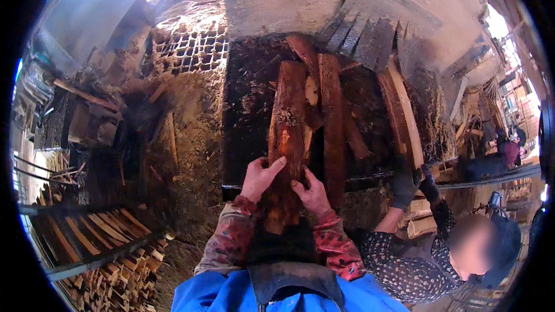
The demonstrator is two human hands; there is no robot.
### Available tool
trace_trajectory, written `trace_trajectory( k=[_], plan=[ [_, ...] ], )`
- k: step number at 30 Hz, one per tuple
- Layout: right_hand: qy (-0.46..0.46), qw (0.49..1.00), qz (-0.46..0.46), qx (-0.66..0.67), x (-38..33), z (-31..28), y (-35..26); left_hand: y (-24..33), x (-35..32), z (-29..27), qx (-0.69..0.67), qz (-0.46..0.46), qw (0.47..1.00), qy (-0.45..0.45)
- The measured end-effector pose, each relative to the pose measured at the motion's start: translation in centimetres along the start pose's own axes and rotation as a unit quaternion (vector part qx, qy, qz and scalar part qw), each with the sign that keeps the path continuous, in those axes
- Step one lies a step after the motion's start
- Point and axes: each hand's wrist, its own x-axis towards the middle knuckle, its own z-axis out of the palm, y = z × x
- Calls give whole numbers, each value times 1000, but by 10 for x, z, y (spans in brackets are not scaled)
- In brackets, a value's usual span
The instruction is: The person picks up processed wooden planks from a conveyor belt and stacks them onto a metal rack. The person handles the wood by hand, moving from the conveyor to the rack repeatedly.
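A long reddish-brown bark-covered wood slab [289, 110] lies lengthwise before me, its near end reaching close to my dark apron. My left hand [260, 178] grips its left edge, thumb on top of the bark. On the opposite edge, my right hand [313, 192] holds the slab with curled fingers. Just to the right lies a second bark slab [330, 121], apart from my fingers. Shorter wood pieces [312, 89] are wedged between and behind the two. Under them is a dark, wet-looking work surface [248, 98].
At right, a co-worker's dark-gloved hands [407, 188] hold a pale-edged slab [409, 118]. Dark hanging flaps [370, 40] stand beyond the table. A metal grid [193, 49] with sawdust lies far left. Stacked cut wood [118, 271] and a rack of strips [87, 234] sit lower left.
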Motion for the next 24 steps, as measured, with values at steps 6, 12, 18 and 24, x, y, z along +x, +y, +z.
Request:
trace_trajectory(
  k=[6,12,18,24],
  plan=[
    [15,997,33,-64,-2,-10,-3,10,24,9,7,12,999,-49],
    [201,872,-81,-439,16,-64,-1,12,24,21,60,22,996,-63],
    [175,861,23,-477,30,-71,13,12,22,25,107,2,992,-66],
    [253,938,-68,-226,37,-88,23,-3,29,20,190,48,980,-34]
  ],
)
